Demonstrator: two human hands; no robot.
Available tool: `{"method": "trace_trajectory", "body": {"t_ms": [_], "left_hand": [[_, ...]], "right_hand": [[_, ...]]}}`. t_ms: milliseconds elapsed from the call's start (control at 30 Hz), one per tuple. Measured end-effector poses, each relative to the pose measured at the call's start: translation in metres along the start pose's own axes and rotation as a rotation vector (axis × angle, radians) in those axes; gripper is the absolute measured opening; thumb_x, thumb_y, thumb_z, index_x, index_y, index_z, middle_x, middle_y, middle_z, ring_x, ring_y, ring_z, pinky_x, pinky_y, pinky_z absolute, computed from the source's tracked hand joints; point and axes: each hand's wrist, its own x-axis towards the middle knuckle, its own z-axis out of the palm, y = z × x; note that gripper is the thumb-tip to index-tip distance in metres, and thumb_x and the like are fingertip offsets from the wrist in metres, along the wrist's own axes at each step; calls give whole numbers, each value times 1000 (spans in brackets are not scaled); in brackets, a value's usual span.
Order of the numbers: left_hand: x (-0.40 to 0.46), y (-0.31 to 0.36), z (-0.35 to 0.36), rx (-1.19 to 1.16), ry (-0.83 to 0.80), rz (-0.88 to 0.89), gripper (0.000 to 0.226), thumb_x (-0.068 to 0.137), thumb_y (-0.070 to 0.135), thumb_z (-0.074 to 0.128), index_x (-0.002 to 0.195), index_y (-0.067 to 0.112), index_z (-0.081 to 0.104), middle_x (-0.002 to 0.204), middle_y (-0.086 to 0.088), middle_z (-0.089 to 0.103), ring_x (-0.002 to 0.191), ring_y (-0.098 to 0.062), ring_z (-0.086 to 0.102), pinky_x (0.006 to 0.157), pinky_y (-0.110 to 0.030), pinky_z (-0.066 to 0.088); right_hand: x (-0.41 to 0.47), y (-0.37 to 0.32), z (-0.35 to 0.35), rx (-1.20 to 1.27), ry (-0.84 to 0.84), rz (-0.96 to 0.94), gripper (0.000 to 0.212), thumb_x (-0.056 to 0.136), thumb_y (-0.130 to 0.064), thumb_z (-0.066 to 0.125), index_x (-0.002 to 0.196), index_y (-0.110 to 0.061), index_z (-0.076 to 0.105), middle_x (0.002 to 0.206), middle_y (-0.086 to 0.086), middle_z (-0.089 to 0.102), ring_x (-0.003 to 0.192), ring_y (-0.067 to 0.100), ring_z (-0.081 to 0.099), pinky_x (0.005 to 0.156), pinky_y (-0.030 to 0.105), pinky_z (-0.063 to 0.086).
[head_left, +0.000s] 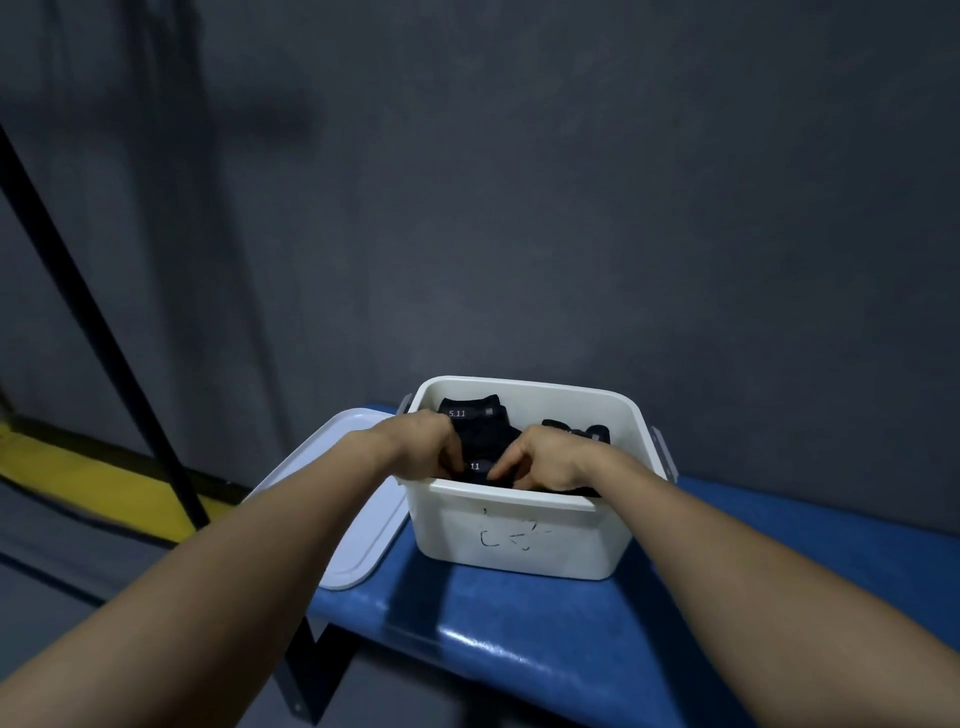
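- Curled left hand (434, 441) and right hand (545, 457): both pinching black fabric sock (475, 466) marked "11".
- Sock: inside white plastic tub (519, 540), against near wall.
- Tub: on glossy blue bench (519, 629); white lid (358, 540) just left.

Bin (571, 540) open above (lid (363, 545) lies leftward).

Grey wall (571, 182), blue bench (519, 623).

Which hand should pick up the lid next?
Left, most likely. The lid lies beside the bin on the side of the left hand. The right hand would have to cross the bin. Both now grip a black sock.
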Motion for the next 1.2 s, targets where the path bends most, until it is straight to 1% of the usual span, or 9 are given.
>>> {"method": "trace_trajectory", "body": {"t_ms": [67, 133, 233, 433, 567, 767, 967, 1100, 1200], "left_hand": [[-6, 1, -3, -70, 49, 14, 25, 83, 23, 67, 107, 24, 70, 107, 9, 69, 98, -10, 61, 83, -17, 40], [-16, 2, -7, -192, 151, 2, 26, 85, 22, 66, 110, 23, 68, 103, 10, 68, 93, -6, 58, 83, -16, 36], [-30, 1, -14, -375, 292, -33, 27, 85, 17, 67, 112, 19, 66, 101, 7, 65, 93, -7, 59, 81, -16, 39], [-80, -21, -6, -382, 472, -122, 16, 82, 19, 68, 97, 22, 65, 100, 5, 65, 90, -15, 63, 85, -34, 52], [-116, -37, 22, -354, 455, -190, 20, 82, 17, 68, 102, 18, 64, 100, 4, 62, 95, -15, 60, 83, -26, 47], [-140, -54, 77, -321, 384, -286, 30, 82, 20, 67, 112, 22, 62, 112, 3, 58, 105, -13, 57, 92, -33, 47], [-131, -62, 122, -206, 315, -312, 34, 84, 20, 61, 118, 21, 58, 124, -4, 50, 114, -24, 53, 94, -39, 45], [-119, -68, 138, -81, 310, -316, 31, 85, 23, 58, 116, 21, 58, 120, -3, 50, 107, -25, 54, 89, -37, 45], [-111, -75, 144, -58, 356, -294, 25, 86, 27, 59, 110, 21, 59, 112, -2, 53, 104, -24, 51, 85, -36, 44]], "right_hand": [[-6, -5, -5, 67, 72, -23, 40, 80, -7, 72, 118, -20, 67, 93, -4, 66, 87, 10, 59, 88, 24, 48], [-14, -14, -11, 157, 142, -65, 43, 77, -5, 74, 119, -14, 66, 95, -4, 64, 90, 11, 59, 93, 23, 46], [-22, -33, -16, 310, 225, -120, 43, 78, 2, 71, 120, -7, 63, 99, 3, 65, 89, 13, 60, 81, 17, 48], [-29, -80, 8, 375, 322, -195, 33, 80, -2, 71, 112, -5, 66, 97, 6, 67, 92, 14, 61, 91, 27, 48], [-28, -104, 43, 384, 314, -234, 28, 82, -2, 69, 110, -5, 67, 93, 4, 67, 85, 11, 62, 87, 25, 49], [-18, -108, 113, 265, 224, -220, 32, 86, -4, 65, 118, -5, 64, 115, 11, 67, 105, 18, 62, 100, 30, 46], [5, -79, 156, 87, 225, -82, 38, 90, -7, 60, 127, -15, 59, 132, 5, 58, 121, 19, 54, 104, 25, 39], [20, -69, 167, 35, 193, -61, 41, 91, -4, 55, 131, -13, 55, 135, 5, 54, 124, 20, 52, 105, 25, 37], [32, -67, 173, 29, 184, -64, 43, 90, -3, 54, 132, -13, 53, 137, 5, 52, 125, 20, 51, 108, 31, 38]]}}
